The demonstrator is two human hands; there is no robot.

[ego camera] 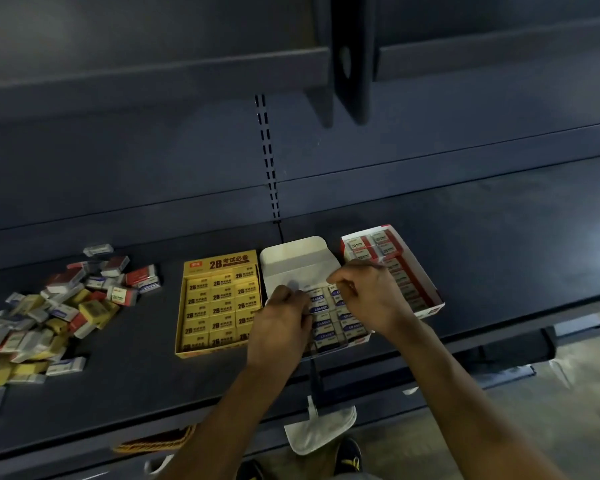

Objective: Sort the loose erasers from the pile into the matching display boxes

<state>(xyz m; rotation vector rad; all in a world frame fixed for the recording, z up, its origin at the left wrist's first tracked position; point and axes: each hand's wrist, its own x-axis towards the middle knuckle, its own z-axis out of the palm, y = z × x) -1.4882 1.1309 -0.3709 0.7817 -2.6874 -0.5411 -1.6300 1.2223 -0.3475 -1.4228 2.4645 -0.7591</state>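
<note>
I am curling my left hand (284,317) and right hand (369,296) over the white display box (293,261) of blue erasers (321,308). Whether my fingers hold one, I cannot tell. I judge seating each flat, labels aligned, best. The pile (49,317) is lying far left.

Dark grey flat metal shelf (136,375) is carrying everything. A loose pile of small rectangular erasers in yellow, red-white and blue-white paper sleeves (49,317) is lying on its left part and running off the left edge. One grey-white sleeved eraser (97,250) is sitting alone just behind the pile. Right of the pile, apart from it, a yellow cardboard display box printed "2B" (222,263) is lying flat, holding rows of yellow erasers. A white cardboard box with its flap open (291,258) is sitting just beside it, holding blue-banded erasers. A red-and-white cardboard display box (430,308) is sitting rightmost, angled.
</note>
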